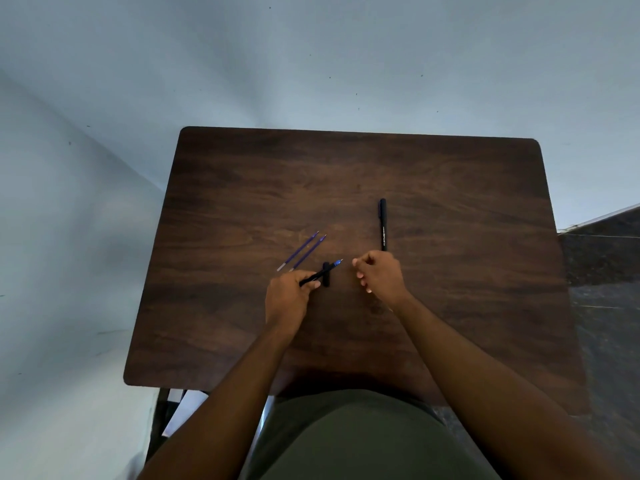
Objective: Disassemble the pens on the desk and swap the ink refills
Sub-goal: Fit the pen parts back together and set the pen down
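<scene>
Pale blue-grey painted walls fill the top and left of the frame, matte, with a few dark specks; a dark stone-look strip sits at the right edge. Bench [450, 306] takes the centre: dark walnut-grain laminate, rectangular with rounded corners, low sheen.

Lower frame: person's bare forearms come up from the bottom edge, olive-green fabric between them.

Left hand [289, 299], centre-left of the bench, fingers curled round an uncapped pen [320, 273]. Slim black cylindrical barrel, blue section near the front, fine metal tip pointing up-right. Pen is angled diagonally and lifted off the surface, as far as I can tell.

Right hand [379, 275], just right of centre, fingers curled into a loose fist, thumb and forefinger pinched together. Can't tell if something small is in the pinch. It's near the pen tip but not touching it.

Capped pen [383, 225] lies flat above the right hand, near vertical in frame. Matte black, straight cylinder, white print along the barrel, too small to read.

Two ink refills [306, 251] lie side by side, parallel, diagonal, upper-left of the left hand. Thin purple-blue tubes, pale ends at lower left, tips at upper right.

Pen cap [326, 274]: short black stub on the bench, directly under the held pen's barrel.
</scene>
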Motion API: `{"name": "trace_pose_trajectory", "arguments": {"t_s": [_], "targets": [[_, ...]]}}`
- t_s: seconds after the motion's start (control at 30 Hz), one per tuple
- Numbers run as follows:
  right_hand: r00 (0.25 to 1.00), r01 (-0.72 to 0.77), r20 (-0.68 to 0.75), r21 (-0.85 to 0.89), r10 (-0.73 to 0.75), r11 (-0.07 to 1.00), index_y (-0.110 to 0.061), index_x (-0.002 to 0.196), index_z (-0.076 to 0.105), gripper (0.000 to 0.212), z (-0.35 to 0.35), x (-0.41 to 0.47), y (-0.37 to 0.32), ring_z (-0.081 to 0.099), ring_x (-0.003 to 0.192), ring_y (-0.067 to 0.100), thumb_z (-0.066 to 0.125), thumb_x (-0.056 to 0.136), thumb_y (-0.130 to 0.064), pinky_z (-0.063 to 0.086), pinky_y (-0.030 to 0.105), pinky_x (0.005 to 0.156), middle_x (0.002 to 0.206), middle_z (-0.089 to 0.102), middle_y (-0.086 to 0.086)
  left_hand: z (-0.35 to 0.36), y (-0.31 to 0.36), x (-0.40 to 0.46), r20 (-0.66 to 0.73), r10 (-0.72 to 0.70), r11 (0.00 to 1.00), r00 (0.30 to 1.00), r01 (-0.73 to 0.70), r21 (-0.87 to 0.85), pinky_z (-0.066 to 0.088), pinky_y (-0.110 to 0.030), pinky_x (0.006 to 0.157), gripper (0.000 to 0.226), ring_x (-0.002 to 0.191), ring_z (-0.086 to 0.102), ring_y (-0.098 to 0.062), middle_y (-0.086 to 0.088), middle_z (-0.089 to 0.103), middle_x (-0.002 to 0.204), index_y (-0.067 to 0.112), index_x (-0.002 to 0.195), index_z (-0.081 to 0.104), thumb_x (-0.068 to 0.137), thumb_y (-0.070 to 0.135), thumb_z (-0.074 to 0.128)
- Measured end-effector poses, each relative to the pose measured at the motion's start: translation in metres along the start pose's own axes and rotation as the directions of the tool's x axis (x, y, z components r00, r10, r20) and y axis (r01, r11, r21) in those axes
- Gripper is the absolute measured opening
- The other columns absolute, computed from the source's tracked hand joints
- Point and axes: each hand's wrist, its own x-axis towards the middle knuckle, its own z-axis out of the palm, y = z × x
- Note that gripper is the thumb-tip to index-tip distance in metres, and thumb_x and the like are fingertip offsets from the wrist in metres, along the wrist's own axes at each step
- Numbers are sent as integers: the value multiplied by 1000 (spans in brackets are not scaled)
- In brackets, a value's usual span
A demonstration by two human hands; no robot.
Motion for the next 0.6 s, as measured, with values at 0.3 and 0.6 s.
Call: {"name": "trace_pose_trajectory", "arguments": {"t_s": [0.3,0.6], "targets": [[992,120,69,-282,-105,952,-15,98,64,29,35,2,-5,64,85,17,82,83,-31,50,30,71,93,67,1,5,2,2,-17,-10,999,1000,9,-37,54,-21,81,18,84,67,-1,14,75,92,29,104,77,87,25,74],[984,178,100,-401,-150,899,-12,112,56,38,43,2,-16,64,98,23,79,86,-26,49,31,74,108,66,8,3,2,3,-38,-11,1000,999,12,18,58,-31,81,22,87,68,-5,11,76,97,27,110,75,88,26,73]]}}
